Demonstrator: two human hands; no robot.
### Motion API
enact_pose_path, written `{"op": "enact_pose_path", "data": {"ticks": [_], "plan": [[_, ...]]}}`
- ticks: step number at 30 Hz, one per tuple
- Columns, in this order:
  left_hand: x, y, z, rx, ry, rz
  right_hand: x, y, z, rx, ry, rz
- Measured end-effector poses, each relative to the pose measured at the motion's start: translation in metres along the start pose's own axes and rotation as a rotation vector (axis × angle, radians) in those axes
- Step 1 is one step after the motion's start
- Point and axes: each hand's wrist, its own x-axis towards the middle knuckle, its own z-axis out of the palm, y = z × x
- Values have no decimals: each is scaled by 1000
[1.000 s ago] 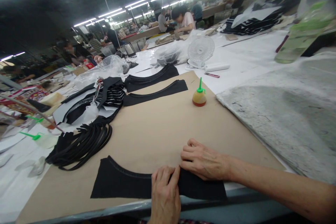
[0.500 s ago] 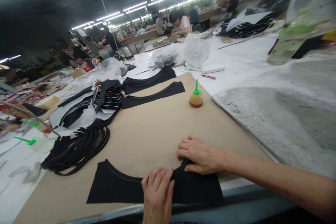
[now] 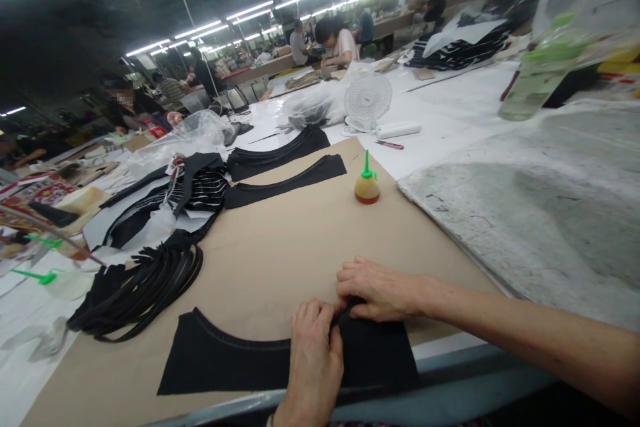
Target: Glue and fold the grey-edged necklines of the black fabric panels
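1. Black cloth piece, one: on the brown sheet, along its near edge, concave side away from me.
2. My left hand: on the piece, fingers bent at the curved edge; whether they pinch it, I cannot tell.
3. My right hand: just beside the left, fingers curled at the same edge; grip likewise uncertain.
4. Green-spouted bottle, one: upright on the sheet, beyond my right hand.
5. Black strips, one bundle: left of the sheet's middle.
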Motion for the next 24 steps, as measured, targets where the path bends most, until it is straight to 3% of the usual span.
{"op": "enact_pose_path", "data": {"ticks": [12,18,24], "plan": [[20,12,-9,68,-199,-155,6,-1,-7,65,-112,96],[22,14,-11,52,-225,-170,10,-1,-14,79,-176,135],[23,13,-9,33,-195,-147,8,4,-11,83,-145,109]]}}
